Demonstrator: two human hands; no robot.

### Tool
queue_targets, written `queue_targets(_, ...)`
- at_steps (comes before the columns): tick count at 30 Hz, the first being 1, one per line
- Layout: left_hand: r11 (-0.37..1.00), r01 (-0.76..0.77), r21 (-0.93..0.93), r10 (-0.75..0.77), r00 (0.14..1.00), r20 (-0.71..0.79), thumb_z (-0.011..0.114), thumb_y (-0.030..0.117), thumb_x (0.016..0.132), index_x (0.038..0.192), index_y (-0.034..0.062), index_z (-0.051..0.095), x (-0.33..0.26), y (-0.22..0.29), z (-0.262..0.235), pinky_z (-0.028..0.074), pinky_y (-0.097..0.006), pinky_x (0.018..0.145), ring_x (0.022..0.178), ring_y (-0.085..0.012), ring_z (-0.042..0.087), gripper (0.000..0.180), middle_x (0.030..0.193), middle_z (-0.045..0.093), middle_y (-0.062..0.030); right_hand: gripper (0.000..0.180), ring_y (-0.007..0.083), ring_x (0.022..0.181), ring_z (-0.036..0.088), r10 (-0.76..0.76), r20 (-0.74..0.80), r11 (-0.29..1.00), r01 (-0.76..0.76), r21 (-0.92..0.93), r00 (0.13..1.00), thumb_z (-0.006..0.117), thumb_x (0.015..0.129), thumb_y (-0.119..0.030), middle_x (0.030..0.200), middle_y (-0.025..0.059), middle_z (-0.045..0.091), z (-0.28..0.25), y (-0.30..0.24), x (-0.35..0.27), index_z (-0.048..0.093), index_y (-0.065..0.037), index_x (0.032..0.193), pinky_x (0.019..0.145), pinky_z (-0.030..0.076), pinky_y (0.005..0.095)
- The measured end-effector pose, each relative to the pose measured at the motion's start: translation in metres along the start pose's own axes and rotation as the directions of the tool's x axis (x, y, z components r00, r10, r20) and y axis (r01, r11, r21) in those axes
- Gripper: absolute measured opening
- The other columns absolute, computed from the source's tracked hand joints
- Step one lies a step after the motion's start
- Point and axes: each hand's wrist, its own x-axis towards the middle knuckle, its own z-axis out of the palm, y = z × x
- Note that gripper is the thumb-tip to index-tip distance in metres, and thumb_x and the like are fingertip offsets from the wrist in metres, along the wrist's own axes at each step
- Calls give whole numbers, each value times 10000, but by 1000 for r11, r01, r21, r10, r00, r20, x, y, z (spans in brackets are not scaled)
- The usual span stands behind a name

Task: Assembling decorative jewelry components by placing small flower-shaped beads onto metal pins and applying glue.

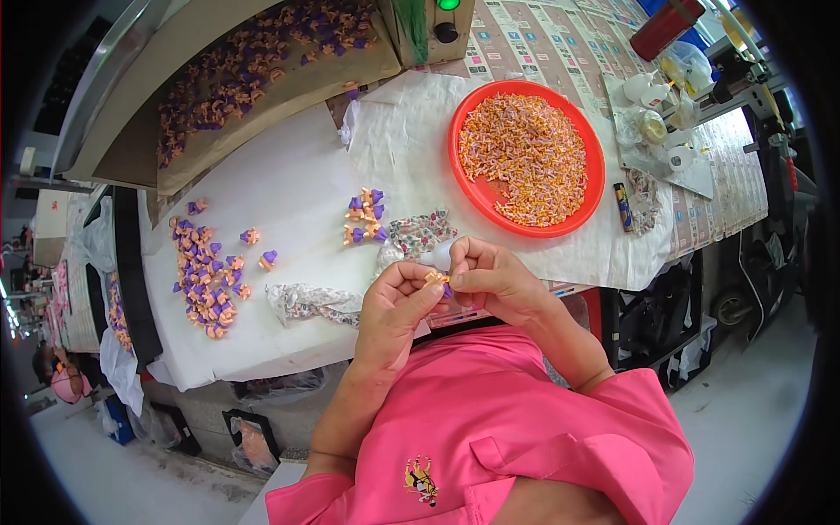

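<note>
Near the table's front edge, my left hand (395, 306) pinches a small peach-and-purple plastic figure piece (437, 279) between thumb and fingers. Close against it on the right is my right hand (492, 278), with thumb and forefinger pressed together at the piece; whatever they grip is too small or hidden to make out. Just beyond my fingers lies a whitish translucent object (437, 255), partly covered by the right hand. A flower-patterned cloth (418, 233) is bunched behind the hands. Several like pieces (365, 215) form a little cluster farther left.
A red round tray (455, 166) of small orange, white and pink parts stands right of centre. Many peach-and-purple pieces (206, 278) are heaped at left. A second patterned cloth (315, 302) lies near the front edge. More pieces fill a machine's belt (289, 92); bottles (643, 89) stand far right.
</note>
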Motion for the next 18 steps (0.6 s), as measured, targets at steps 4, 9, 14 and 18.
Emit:
queue_targets(4,998,42,-45,-42,999,11,616,24,882,1007,36,549,0,-1,2,546,-262,766,821,-132,644,142,942,630,-56,148,94,592,556,40,6,998,-40,37,999,627,853,-23,773,2,581,-4,2,-1,509,-71,928,544,458,222)
queue_targets(9,993,75,-92,-71,997,41,594,50,903,1075,43,535,0,0,1,543,-259,780,840,-129,648,182,955,631,-53,130,96,656,568,31,59,995,-36,96,998,619,875,-51,813,1,582,-11,8,-2,522,-72,960,584,468,226)
queue_targets(14,986,79,-147,-70,995,70,568,49,916,1134,39,518,0,0,-2,548,-260,784,852,-136,654,223,965,637,-63,117,95,736,562,-195,-36,962,184,-201,980,617,881,-48,842,11,588,3,9,-10,580,-38,992,649,455,217)
queue_targets(18,976,112,-187,-101,992,69,585,55,913,1097,48,544,1,2,-3,558,-261,773,823,-138,659,189,942,632,-54,126,126,842,570,-525,105,635,470,-614,845,640,848,-3,914,59,608,4,12,-13,644,7,973,737,455,252)
